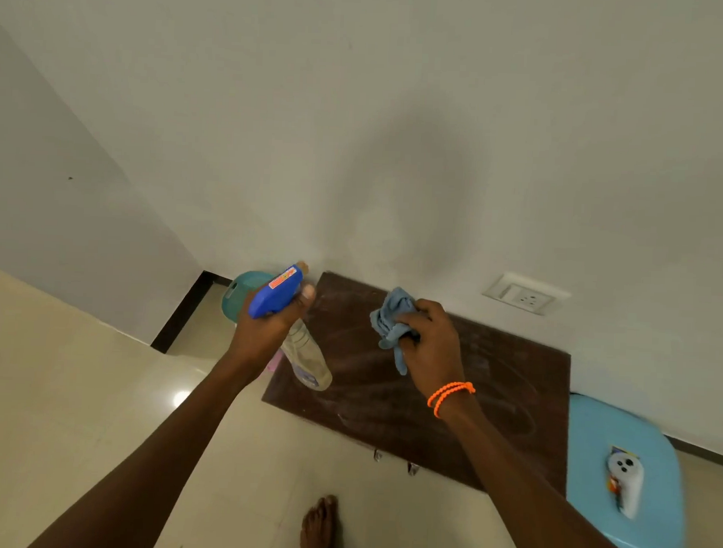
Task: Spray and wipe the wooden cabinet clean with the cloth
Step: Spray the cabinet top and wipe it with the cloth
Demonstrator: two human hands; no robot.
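The dark brown wooden cabinet point(491, 387) stands against the white wall, its dusty top showing pale smear marks. My left hand point(266, 325) grips a spray bottle point(306, 358) with a blue trigger head and a clear body, held over the cabinet's left edge with the nozzle toward the wall. My right hand point(433, 343) holds a bunched grey-blue cloth point(393, 320) just above the cabinet top, near its back middle. An orange bead bracelet sits on my right wrist.
A light blue plastic stool point(591, 470) stands right of the cabinet with a small white bottle point(626, 480) lying on it. A teal bucket point(243, 285) is behind my left hand. A wall socket point(524, 295) sits above the cabinet. My bare foot point(319, 529) is on the tiled floor.
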